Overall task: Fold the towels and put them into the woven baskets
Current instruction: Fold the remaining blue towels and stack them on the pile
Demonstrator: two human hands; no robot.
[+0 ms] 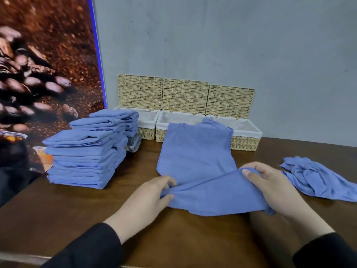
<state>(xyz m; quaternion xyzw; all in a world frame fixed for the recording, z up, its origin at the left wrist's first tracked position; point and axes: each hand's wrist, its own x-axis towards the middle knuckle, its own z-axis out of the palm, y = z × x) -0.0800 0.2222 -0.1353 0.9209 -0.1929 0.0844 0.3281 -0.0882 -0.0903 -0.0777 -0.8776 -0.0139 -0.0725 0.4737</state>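
Head view, lower centre: left grip (152,196) and right grip (270,182) both pinching blue towel (197,157) on bench (58,213), woven baskets (245,143) behind.

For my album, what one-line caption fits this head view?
Both hands, left and right, fold a blue towel before three open woven baskets.

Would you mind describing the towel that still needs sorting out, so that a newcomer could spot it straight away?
Start at the row of three woven baskets against the grey wall, then follow the wooden table to its right edge. There lies a crumpled towel, blue like the rest. Unlike the neat stacks on the left and the flat towel that both hands hold, it is bunched and wrinkled.
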